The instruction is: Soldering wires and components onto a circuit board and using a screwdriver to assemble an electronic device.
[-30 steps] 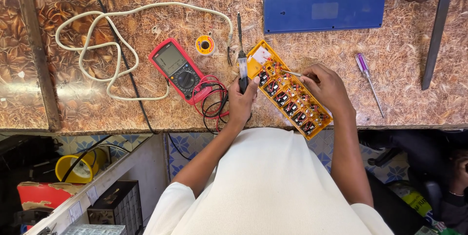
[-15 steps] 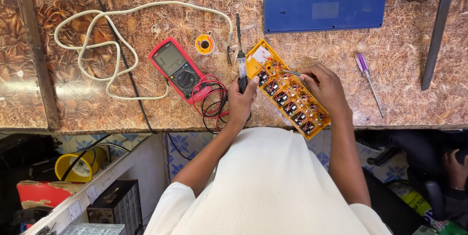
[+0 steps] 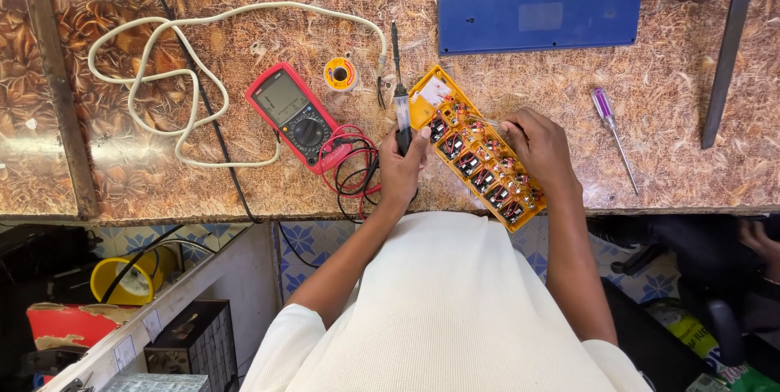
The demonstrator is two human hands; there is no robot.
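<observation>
On the patterned worktop [image 3: 569, 75], the left hand [image 3: 402, 168] grips a soldering iron [image 3: 400, 103] while the right hand [image 3: 540, 147] pinches solder wire [image 3: 486, 121] (thin) over the orange board [image 3: 475, 148].

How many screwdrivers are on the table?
1: a purple-handled screwdriver lies on the table, right of the orange board under the right hand. Others may be hidden.

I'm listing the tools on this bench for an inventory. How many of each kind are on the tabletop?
Soldering iron in the left hand: 1
Multimeter: 1
Solder spool: 1
Screwdriver: 1
Dark flat bar: 1
Total: 5
</observation>
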